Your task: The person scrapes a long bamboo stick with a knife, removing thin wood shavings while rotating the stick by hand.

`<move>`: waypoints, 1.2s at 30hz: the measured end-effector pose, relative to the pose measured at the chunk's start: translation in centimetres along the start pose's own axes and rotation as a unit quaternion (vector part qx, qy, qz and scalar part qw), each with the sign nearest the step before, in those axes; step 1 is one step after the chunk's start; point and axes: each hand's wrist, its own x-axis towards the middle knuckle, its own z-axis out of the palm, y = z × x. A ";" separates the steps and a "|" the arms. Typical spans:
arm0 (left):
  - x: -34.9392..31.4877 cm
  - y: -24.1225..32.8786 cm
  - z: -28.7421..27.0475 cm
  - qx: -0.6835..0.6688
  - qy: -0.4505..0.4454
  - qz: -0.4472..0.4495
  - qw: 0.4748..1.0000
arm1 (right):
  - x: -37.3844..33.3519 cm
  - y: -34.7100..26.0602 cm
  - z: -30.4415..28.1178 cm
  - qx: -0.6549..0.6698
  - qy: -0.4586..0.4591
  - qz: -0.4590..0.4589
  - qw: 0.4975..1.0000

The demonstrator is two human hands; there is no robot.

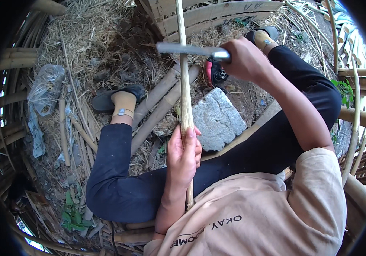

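Observation:
My left hand (184,151) is closed round a long pale stick (186,89) that looks like split bamboo. Its near end rests against my shirt, and the far end runs past the top of the view. Up and to the right, my right hand (245,59) is wrapped round the handle of a knife (183,48). The blurred blade lies across the stick, well beyond my left hand; whether it touches the wood I cannot tell. Below the knife, a grey stone block (217,119) sits on the ground just right of the stick.
Two bamboo poles (155,100) lie between my feet. A red and black object (215,73) is near the stone. Crumpled clear plastic (46,89) lies at the left, and a slatted wooden panel (217,17) stands at the far side. Bamboo rails (360,117) border the right.

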 end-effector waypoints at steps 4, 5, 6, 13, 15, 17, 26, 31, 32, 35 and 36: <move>-0.1 -0.1 0.4 0.017 -0.002 0.015 1.000 | 1.2 2.0 0.1 -0.048 -0.003 0.006 0.999; -0.1 -0.1 0.4 0.018 -0.002 0.015 1.000 | 1.7 2.7 -0.3 -0.072 -0.010 0.027 0.997; -0.2 -0.1 0.4 0.020 -0.003 0.014 1.000 | 1.9 3.4 -0.4 -0.084 0.012 0.024 0.996; -0.4 -0.3 0.4 0.045 0.014 0.026 0.999 | 0.0 0.8 -0.5 -0.049 -0.013 0.001 0.999; -0.4 -0.7 0.4 0.047 0.019 0.026 0.998 | 1.2 2.0 -0.4 -0.049 -0.016 0.049 0.998; -0.2 -0.7 0.5 0.056 0.016 0.034 0.998 | 2.6 4.1 -0.1 -0.089 0.068 0.016 0.994; -0.4 -1.7 0.2 0.086 0.030 0.063 0.994 | 2.9 2.3 0.1 -0.066 -0.029 0.035 0.997; -0.6 -0.9 0.1 0.046 0.021 0.030 0.998 | 2.8 2.8 -1.1 -0.088 0.039 0.022 0.995; -0.7 -1.0 0.1 0.044 0.019 0.032 0.998 | 2.2 1.6 -1.0 -0.071 0.006 0.008 0.997; -0.9 -1.4 0.0 0.049 0.012 0.042 0.998 | 1.3 0.0 -0.3 -0.086 -0.039 0.004 0.995; -0.7 -1.7 -0.1 0.057 0.012 0.052 0.997 | 2.0 0.7 0.0 -0.067 -0.031 0.031 0.997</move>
